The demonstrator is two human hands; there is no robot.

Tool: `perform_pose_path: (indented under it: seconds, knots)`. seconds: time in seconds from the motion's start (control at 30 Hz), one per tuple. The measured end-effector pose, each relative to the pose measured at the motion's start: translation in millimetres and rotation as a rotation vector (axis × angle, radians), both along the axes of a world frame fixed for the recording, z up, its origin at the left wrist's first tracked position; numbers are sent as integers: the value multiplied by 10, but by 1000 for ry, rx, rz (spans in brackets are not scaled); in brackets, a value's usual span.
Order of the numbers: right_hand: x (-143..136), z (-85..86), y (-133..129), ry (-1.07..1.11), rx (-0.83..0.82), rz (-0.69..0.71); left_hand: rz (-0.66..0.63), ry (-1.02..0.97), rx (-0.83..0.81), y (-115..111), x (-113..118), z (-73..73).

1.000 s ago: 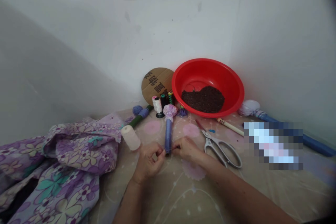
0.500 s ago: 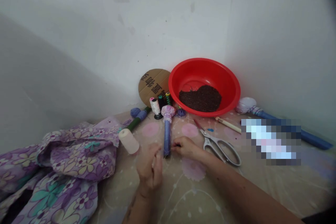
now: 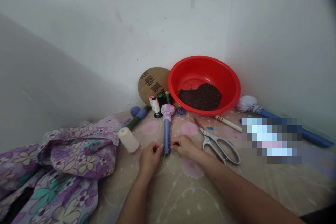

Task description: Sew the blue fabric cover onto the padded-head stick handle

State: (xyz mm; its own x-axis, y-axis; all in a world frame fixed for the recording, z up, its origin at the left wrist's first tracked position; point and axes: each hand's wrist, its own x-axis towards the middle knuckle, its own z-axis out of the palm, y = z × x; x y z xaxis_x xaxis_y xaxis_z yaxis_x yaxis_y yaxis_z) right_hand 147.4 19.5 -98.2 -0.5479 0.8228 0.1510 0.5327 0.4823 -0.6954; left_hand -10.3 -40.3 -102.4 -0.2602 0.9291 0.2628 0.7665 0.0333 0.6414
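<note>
A blue rod [image 3: 167, 133] with a bunched pink and white cloth head [image 3: 168, 111] lies on the table, pointing away from me. My left hand [image 3: 151, 157] is at the left of its near end, thumb and fingertips pinched together. On the other side my right hand [image 3: 184, 146] is closed too, its fingertips close to the rod. Thin pale thread shows around the near end of the rod. What either pinch holds is too small to make out. A cream thread cone [image 3: 128, 140] lies left of my left hand.
Silver scissors [image 3: 215, 143] lie right of my right hand. Behind stand a red basin [image 3: 231, 92] with dark grains, thread spools [image 3: 155, 106] and a cardboard disc [image 3: 151, 84]. Flowered cloth [image 3: 81, 157] is heaped left; another blue rod [image 3: 312, 135] lies right.
My left hand has turned and opened out from a tighter fist, its fingertips now by the rod's near end. My right hand has barely moved.
</note>
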Motion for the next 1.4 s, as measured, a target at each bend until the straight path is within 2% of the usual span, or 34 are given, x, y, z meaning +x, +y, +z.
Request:
perform_pose_path:
  seconds: [0.2,0.37,0.6,0.8,0.87,1.0,1.1,1.23,1.4]
  knots:
    - [23,-17,2,-8,67,-90,-18,-90,34,20,-52,-79]
    - [78,48,13,-63,136,-180,9,-97,13,27,-75,-113]
    - [204,186,82,-214,277,-486,56,-20,-55,29,-71,-53]
    - [361,298,134,-171,505,-670,89,-21,-71,28,-60,-35]
    - [370,315,137,-230,519,-628,100,-19,-69,29,-65,-49]
    - [303,348,78,-388,441,-462,94,-35,-59,34,-75,-74]
    - [229,372,-9,-274,403,-301,76,-57,-32,31,-75,-73]
    - [140,336,-98,-138,210,-40,71,-74,-14,20,-64,-52]
    - [43,170,-108,-145,140,69,68,-92,1,26,-57,-53]
